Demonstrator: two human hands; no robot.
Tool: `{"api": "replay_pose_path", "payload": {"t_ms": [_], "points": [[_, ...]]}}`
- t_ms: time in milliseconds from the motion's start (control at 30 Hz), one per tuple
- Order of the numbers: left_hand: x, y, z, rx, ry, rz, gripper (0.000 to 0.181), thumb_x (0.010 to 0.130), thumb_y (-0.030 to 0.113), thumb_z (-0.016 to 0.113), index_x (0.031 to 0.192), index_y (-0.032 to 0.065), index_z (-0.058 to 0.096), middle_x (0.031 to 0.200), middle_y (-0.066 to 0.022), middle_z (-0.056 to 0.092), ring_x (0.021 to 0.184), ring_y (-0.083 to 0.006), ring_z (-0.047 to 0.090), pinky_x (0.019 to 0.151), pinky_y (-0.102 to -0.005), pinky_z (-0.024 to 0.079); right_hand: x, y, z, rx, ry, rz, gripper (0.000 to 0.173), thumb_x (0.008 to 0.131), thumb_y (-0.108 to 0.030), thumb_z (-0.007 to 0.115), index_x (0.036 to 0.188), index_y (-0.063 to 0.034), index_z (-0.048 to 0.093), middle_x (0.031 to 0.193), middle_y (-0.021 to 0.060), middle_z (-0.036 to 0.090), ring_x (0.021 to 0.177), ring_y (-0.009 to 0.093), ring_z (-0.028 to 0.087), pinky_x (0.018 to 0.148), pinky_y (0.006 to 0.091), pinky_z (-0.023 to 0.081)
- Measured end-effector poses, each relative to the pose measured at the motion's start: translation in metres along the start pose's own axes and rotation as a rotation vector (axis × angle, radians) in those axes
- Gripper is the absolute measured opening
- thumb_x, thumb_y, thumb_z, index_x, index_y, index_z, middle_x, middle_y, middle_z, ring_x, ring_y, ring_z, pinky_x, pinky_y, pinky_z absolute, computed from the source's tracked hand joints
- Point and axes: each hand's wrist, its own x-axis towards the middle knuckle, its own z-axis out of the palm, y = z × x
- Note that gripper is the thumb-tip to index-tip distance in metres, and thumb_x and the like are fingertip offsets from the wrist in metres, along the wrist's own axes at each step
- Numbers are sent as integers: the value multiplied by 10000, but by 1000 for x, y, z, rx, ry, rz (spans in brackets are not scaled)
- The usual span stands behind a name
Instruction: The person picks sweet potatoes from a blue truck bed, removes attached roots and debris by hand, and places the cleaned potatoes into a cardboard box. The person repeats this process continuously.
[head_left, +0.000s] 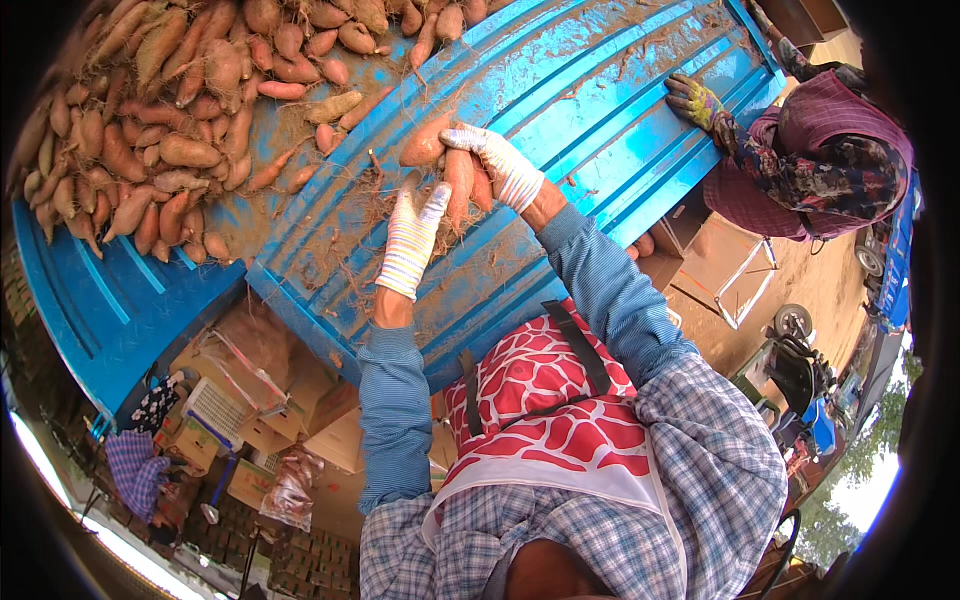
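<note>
My right hand (499, 161), in a striped knit glove, grips reddish sweet potatoes with its fingers bent over them. One plump sweet potato (424, 142) points up and left. A longer sweet potato (459, 184) hangs below it, and another sweet potato (481, 187) is partly covered by the right hand. My left hand (412, 236), gloved alike, is just left of this cluster, its thumb beside the long one. Whether its fingers grip anything is unclear. Both hands are over a ribbed blue metal panel (600, 150) strewn with soil and fine roots.
A large heap of sweet potatoes (165, 127) covers the blue bed at upper left. Across the panel, a co-worker's gloved hand (696, 101) rests on it. Cardboard boxes (724, 255) stand below the right side, with more boxes and a white crate (214, 412) at lower left.
</note>
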Motion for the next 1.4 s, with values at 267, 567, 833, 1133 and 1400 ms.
{"api": "replay_pose_path", "payload": {"t_ms": [267,567,833,1133,1400], "points": [[-86,-35,21,555,-128,243,212,980,217,545,960,44,666,730,-104,657,492,-161,526,494,-273,425,-72,31,-5,405,35,-16,363,888,-253,666,1091,29,562,930,148,668,814,240,677,759,371,582],[-187,-35,57,1164,-738,995,105,856,155,581,908,76,625,656,-88,607,598,-269,633,553,-383,496,-147,99,-88,401,199,123,299,857,-310,717,959,-42,631,745,76,654,600,174,627,545,321,550],[-173,-111,-56,1653,-208,176,550,823,254,708,1291,26,529,1328,-181,489,1207,-333,492,992,-421,419,-282,65,-307,509,802,-687,454,975,-369,469,1096,60,555,922,226,684,797,282,634,748,368,543],[-101,-64,-127,1348,189,215,632,780,247,747,1329,51,502,1398,-211,430,1263,-402,417,1070,-473,344,-245,-13,-428,738,1086,-512,775,945,-580,396,1521,-108,181,1558,151,238,1458,304,179,1174,485,215],[110,-21,-147,1197,550,203,677,837,354,702,1331,-32,447,1307,-265,500,1219,-410,477,1042,-447,390,-170,-12,-208,-432,1167,-813,257,964,-111,567,1205,-27,597,911,44,637,755,103,573,686,244,491]]}}
